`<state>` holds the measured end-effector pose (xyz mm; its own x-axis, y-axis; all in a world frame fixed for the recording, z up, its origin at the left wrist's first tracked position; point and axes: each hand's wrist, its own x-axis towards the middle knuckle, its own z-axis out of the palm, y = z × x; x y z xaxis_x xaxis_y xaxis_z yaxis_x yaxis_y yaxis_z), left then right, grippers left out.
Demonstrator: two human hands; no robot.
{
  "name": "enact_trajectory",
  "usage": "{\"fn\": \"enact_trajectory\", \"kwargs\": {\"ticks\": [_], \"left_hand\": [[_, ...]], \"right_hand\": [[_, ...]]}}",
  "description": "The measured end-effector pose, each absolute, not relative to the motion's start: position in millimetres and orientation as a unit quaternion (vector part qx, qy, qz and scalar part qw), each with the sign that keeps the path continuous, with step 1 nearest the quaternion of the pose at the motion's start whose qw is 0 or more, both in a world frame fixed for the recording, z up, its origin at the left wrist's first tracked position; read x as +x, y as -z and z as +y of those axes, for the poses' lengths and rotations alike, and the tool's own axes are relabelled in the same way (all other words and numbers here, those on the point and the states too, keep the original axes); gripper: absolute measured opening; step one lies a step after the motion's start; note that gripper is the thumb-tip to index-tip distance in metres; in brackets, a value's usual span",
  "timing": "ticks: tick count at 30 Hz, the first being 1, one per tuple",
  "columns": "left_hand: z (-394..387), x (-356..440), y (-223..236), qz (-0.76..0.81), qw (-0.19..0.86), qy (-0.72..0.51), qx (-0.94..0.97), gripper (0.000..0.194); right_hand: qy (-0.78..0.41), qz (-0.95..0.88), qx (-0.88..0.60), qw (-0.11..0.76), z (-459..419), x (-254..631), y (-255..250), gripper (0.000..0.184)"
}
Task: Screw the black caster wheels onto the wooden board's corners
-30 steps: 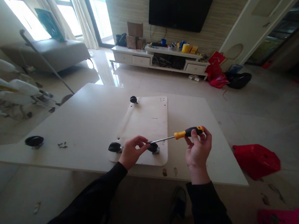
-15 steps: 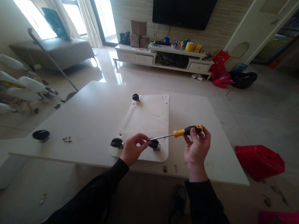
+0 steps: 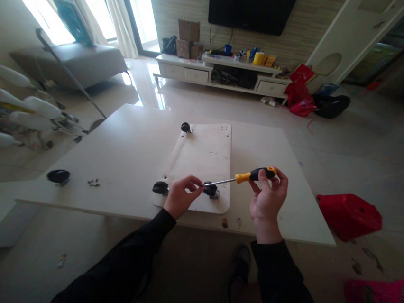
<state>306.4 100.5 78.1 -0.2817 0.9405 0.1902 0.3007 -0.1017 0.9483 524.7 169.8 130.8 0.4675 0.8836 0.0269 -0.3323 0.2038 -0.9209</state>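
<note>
My right hand (image 3: pixel 267 200) grips the black and yellow handle of a screwdriver (image 3: pixel 245 176), its metal shaft pointing left. My left hand (image 3: pixel 180 196) pinches at the shaft's tip; whatever sits between the fingertips is too small to name. Both hands hover over the near edge of a white board (image 3: pixel 205 156) lying on the white table (image 3: pixel 115 157). Black caster wheels are on the board: one near the tip (image 3: pixel 211 189), one at the near left corner (image 3: pixel 160 187), one at the far left corner (image 3: pixel 185 127).
A loose black caster (image 3: pixel 58 176) and small screws (image 3: pixel 93 182) lie on the table's left part. A red bin (image 3: pixel 348 215) lies on the floor to the right, a pink basket (image 3: pixel 383 302) at lower right. A TV stand (image 3: pixel 223 75) is at the back.
The hands keep the same hold on the screwdriver; the view has shifted slightly, with the table and board appearing a little higher and further left.
</note>
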Motion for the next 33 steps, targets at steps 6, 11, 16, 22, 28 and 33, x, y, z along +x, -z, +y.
{"fn": "enact_trajectory", "kwargs": {"ticks": [6, 11, 16, 22, 28, 33], "left_hand": [[96, 306, -82, 0.586, 0.299, -0.546, 0.519, 0.012], [92, 306, -84, 0.588, 0.281, -0.537, 0.535, 0.010], [93, 304, -84, 0.589, 0.263, -0.540, 0.541, 0.008], [96, 300, -88, 0.590, 0.251, -0.532, 0.553, 0.008], [97, 300, -86, 0.579, 0.259, -0.539, 0.554, 0.009], [100, 300, -81, 0.560, 0.309, -0.550, 0.537, 0.019]], "right_hand": [[-0.391, -0.292, -0.500, 0.715, 169, 528, -126, 0.070], [-0.395, -0.305, -0.496, 0.710, 167, 529, -122, 0.072], [-0.402, -0.304, -0.494, 0.709, 171, 526, -122, 0.058], [-0.394, -0.323, -0.484, 0.711, 177, 525, -122, 0.058], [-0.410, -0.317, -0.494, 0.699, 179, 526, -121, 0.064], [-0.424, -0.290, -0.491, 0.704, 178, 527, -122, 0.062]]}}
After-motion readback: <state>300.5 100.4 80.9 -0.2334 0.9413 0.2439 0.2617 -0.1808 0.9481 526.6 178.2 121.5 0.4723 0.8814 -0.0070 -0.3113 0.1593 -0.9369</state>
